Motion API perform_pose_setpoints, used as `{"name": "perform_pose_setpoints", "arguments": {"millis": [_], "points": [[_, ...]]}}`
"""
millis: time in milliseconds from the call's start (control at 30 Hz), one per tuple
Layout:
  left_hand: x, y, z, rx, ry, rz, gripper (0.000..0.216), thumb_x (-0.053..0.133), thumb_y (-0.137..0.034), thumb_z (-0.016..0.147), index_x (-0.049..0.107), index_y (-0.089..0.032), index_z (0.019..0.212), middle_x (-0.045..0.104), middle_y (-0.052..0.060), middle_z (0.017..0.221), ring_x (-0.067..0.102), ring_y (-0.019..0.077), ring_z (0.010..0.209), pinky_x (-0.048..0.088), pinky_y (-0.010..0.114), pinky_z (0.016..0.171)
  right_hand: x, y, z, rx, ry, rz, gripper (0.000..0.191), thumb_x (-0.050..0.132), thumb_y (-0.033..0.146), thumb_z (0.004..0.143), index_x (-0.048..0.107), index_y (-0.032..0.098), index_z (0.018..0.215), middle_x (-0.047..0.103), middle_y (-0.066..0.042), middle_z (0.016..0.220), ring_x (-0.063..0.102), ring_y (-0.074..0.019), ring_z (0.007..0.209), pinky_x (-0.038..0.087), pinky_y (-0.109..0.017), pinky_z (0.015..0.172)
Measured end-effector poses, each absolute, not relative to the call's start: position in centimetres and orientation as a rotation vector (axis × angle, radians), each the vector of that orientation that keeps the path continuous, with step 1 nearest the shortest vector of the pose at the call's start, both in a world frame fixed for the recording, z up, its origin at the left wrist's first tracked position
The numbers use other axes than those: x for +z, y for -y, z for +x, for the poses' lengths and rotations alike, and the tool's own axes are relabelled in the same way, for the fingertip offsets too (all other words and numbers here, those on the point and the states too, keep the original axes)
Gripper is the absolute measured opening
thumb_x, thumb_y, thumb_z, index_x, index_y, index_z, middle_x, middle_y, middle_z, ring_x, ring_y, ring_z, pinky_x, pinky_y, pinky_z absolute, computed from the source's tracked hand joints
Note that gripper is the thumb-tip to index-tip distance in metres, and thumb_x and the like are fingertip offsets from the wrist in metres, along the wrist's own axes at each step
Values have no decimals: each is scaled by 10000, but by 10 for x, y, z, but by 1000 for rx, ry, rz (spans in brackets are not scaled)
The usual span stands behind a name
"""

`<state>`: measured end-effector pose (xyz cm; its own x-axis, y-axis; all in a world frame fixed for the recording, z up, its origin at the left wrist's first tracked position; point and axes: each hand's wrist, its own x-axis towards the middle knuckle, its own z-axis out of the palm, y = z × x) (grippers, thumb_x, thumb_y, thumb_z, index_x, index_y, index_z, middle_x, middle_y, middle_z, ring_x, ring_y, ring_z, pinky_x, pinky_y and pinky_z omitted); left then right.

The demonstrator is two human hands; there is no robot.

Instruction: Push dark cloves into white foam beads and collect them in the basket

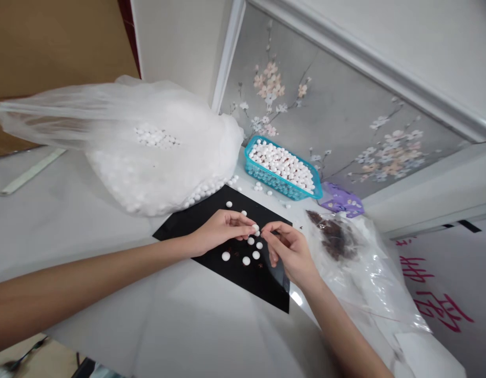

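Observation:
Between the thumb and fingers of my left hand [227, 229] is a small white ball [255, 228]. My right hand [287, 247] is pinched close beside it, the fingertips near the ball; whatever they hold is too small to make out. Both hands are over a black sheet [211, 212] on the table. Several loose white balls [246, 260] lie on the sheet below and around my fingers. Tiny dark brown bits [260, 265] are scattered among them.
Behind the sheet stands a blue basket [282, 186] full of white balls. A big translucent bag [160, 173] of white balls rests at the left. To the right are a clear bag [337, 236] with brown pieces and a purple packet [343, 199]. A flowered panel [290, 105] closes the back.

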<state>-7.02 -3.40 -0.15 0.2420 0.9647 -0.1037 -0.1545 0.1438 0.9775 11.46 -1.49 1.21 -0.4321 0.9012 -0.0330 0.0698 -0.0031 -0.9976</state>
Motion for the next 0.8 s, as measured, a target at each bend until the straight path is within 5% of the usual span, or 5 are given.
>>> {"name": "perform_pose_setpoints", "arguments": {"millis": [800], "points": [[-2,36,-72,1022,-928,1085,220,707,-300,691,707,-151,852,696,43,763,609,132,731,457,256,727,-8,18,110,1435,1577,-948,175,633,340,782,543,195,816,481,83,540,416,-38,348,411,-172,325]]}}
